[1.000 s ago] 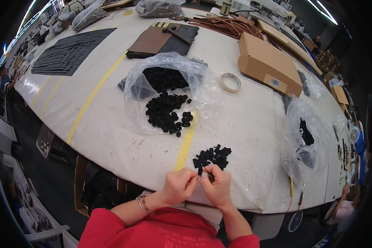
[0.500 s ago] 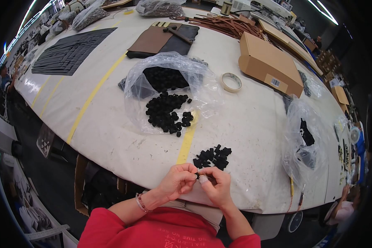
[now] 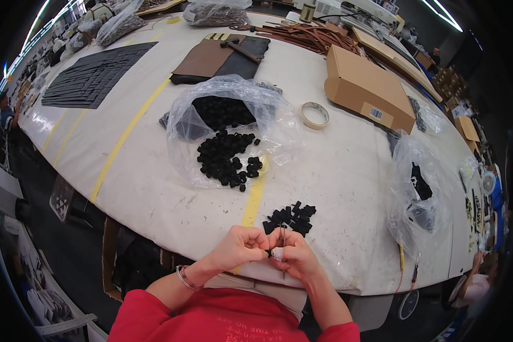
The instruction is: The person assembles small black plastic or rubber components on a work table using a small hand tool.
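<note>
My left hand [image 3: 242, 248] is closed, its thumb and fingertips pinching a small black piece [image 3: 269, 253]. Close beside it, my right hand [image 3: 298, 256] grips a slim two-pronged metal tool [image 3: 283, 229], like tweezers or small snips, pointing away from me. White wrapping shows on a right-hand fingertip. Just beyond both hands lies a loose pile of short black fabric pieces [image 3: 293, 217]. Farther off, an open clear plastic bag [image 3: 179, 122] spills many small black rolled pieces [image 3: 222, 157] onto the table [image 3: 336, 188].
A tape roll [image 3: 315, 115] and a cardboard box [image 3: 370, 88] stand beyond the bag, to the right. A hammer [image 3: 244, 51] rests on brown and black sheets [image 3: 202, 60]. Dark strips [image 3: 97, 74] lie far left. Another plastic bag [image 3: 404, 219] sits right.
The slim metal tool now stands out upright between my right fingers; before, it could not be made out. Both hands stay close together, a little nearer my body.
</note>
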Demonstrator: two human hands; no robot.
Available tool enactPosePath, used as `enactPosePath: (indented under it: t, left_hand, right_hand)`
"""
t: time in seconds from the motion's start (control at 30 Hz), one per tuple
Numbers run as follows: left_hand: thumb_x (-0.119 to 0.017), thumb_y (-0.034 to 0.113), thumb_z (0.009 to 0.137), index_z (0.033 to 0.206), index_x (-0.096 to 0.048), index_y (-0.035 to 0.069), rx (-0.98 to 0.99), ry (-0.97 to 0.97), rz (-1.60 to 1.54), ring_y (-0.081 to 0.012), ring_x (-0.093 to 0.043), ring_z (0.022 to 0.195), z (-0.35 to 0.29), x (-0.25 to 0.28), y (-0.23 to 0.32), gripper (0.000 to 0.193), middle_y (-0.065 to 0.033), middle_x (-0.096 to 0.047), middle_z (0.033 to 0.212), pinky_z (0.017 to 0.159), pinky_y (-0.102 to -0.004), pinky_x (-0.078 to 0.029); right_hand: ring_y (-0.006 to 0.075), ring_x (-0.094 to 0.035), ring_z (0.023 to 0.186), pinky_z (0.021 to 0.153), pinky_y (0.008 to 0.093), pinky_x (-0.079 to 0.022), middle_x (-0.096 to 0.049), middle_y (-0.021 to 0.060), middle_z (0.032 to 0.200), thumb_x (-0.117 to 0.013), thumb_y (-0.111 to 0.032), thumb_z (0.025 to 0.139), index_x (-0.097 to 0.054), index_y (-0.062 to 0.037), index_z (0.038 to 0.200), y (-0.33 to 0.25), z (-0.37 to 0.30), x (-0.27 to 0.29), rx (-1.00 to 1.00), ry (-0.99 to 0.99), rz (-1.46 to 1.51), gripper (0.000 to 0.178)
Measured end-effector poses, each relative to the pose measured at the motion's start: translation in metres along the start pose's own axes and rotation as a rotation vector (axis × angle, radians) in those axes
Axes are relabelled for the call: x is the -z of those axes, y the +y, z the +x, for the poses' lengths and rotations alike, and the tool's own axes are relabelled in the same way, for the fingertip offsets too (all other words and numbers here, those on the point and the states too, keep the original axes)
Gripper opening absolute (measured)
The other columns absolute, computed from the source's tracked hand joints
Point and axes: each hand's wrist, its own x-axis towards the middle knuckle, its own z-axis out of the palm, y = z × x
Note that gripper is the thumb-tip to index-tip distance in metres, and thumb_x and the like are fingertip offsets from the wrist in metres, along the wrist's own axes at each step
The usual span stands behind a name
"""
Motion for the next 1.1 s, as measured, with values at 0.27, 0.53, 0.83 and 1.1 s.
enactPosePath:
  t: [0.27,0.53,0.83,1.1]
  left_hand:
    - [-0.056,-0.001,0.068,0.068,-0.055,-0.001,0.016,-0.021,0.072,0.0003,-0.041,0.056,-0.002,0.002,0.003,0.002,0.0043,-0.050,0.062,0.046,-0.0160,-0.031]
    - [-0.058,-0.001,0.065,0.072,-0.051,0.004,-0.734,0.340,0.954,-0.0279,-0.051,0.047,0.002,-0.015,-0.017,0.010,-0.0121,-0.049,0.055,0.042,-0.0333,-0.041]
    - [-0.052,-0.001,0.077,0.079,-0.049,0.000,-0.044,0.152,-0.322,-0.0094,-0.051,0.045,0.004,0.006,-0.017,0.004,-0.0059,-0.056,0.065,0.039,-0.0204,-0.037]
    - [-0.046,-0.001,0.078,0.088,-0.052,-0.001,0.134,0.041,-0.561,-0.0096,-0.047,0.040,0.006,0.010,-0.009,0.012,-0.0089,-0.056,0.067,0.036,-0.0197,-0.037]
  right_hand:
    - [0.0038,-0.035,0.043,0.037,0.0175,-0.024,-0.049,0.0035,0.063,-0.058,0.000,0.063,-0.048,-0.0008,0.072,0.000,0.002,0.001,-0.087,-0.041,-0.019,0.013]
    - [0.0043,-0.041,0.047,0.041,0.0221,-0.032,-0.047,0.0014,0.053,-0.054,0.000,0.064,-0.047,-0.0003,0.066,0.006,0.006,-0.018,0.482,0.390,-0.931,0.007]
    - [0.0037,-0.043,0.060,0.054,0.0190,-0.036,-0.052,0.0011,0.070,-0.049,-0.012,0.084,-0.045,-0.0016,0.096,-0.012,-0.010,-0.017,0.165,0.213,-0.755,0.016]
    - [0.0038,-0.043,0.052,0.047,0.0187,-0.034,-0.051,-0.0001,0.061,-0.046,-0.020,0.088,-0.054,-0.0034,0.094,-0.007,-0.011,-0.014,0.177,0.148,-0.927,0.019]
